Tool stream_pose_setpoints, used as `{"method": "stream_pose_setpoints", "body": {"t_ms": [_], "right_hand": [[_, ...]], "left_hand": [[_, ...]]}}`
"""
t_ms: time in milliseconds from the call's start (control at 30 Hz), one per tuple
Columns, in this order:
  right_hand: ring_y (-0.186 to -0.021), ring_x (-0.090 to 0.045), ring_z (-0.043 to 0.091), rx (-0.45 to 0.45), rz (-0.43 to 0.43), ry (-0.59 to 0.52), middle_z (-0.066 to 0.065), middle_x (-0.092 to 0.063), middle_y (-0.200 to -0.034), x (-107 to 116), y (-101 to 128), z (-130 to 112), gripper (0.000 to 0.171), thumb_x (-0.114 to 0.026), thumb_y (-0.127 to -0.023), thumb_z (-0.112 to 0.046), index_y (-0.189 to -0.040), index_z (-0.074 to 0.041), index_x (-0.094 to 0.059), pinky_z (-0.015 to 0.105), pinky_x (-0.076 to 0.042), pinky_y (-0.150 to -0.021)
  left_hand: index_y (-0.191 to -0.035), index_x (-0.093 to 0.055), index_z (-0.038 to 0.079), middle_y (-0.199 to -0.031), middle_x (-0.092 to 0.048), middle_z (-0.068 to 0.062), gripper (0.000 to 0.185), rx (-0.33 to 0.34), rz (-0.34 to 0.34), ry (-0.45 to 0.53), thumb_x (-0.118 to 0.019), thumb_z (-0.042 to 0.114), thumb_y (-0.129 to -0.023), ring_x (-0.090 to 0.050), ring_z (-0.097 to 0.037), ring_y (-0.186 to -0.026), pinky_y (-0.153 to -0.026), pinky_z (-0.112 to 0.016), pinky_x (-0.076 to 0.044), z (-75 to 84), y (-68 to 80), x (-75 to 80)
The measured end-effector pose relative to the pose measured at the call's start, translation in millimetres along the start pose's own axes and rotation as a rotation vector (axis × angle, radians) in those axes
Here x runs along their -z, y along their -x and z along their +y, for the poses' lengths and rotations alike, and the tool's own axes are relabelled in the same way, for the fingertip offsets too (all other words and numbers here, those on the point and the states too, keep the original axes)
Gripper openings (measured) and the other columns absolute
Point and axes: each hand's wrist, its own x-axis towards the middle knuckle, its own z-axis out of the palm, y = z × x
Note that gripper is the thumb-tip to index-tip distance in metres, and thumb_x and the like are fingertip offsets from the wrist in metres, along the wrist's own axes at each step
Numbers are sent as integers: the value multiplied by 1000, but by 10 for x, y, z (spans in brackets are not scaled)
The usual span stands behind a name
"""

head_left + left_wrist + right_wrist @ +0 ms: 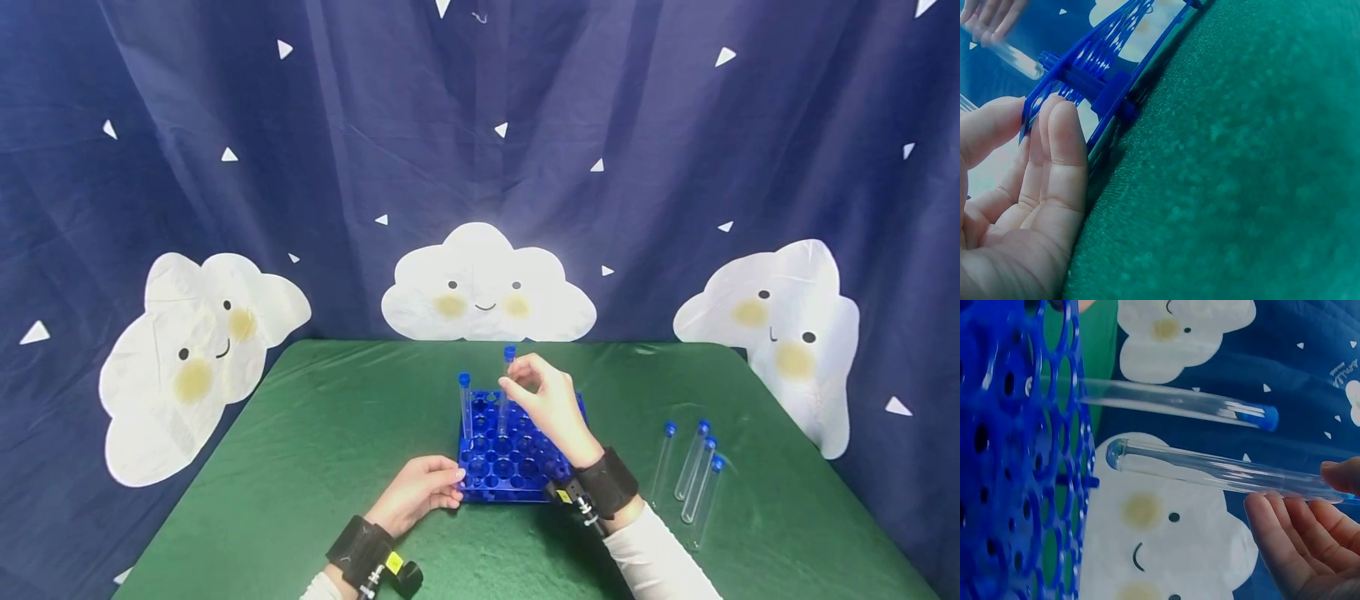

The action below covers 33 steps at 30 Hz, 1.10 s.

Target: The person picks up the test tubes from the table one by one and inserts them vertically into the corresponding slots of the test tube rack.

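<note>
A blue test tube rack with rows of round holes stands on the green table. My left hand pinches its near left corner between thumb and fingers, as the left wrist view shows with the rack's edge. One clear test tube with a blue cap stands upright in the rack's left side. A second blue-capped test tube is pinched near its cap by my right hand. Its rounded bottom hangs just above the holes, apart from the rack in the right wrist view.
Several blue-capped test tubes lie on the green tablecloth to the right of the rack. Behind the table hangs a dark blue curtain printed with white clouds and triangles.
</note>
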Motion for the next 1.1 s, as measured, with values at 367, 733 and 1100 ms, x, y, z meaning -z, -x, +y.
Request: {"method": "stream_pose_setpoints", "body": {"t_ms": [367,733,1100], "right_hand": [[-83,-72,21,-5,-16,-38,6,-71,-87,-183,9,79,13,-75,-84,-11,-91,-9,-64,41,-60,-78],[-81,-70,17,-58,-74,-17,3,-71,-85,-291,59,173,13,-74,-84,-10,-90,-12,-63,38,-59,-75],[-85,-69,20,-143,-162,-17,5,-71,-90,-334,111,192,14,-72,-86,-8,-93,-12,-61,46,-59,-80]], "left_hand": [[-97,-63,4,-81,-68,-1,12,5,3,-5,-68,13,-90,-66,-11,-68,-67,-26,-60,21,-17,-14],[-96,-63,5,-80,-68,0,10,3,8,-12,-67,13,-90,-66,-10,-68,-68,-25,-60,32,0,-10],[-96,-63,6,-79,-68,1,9,21,17,-6,-66,12,-91,-66,-10,-68,-67,-25,-60,51,14,-14]]}}
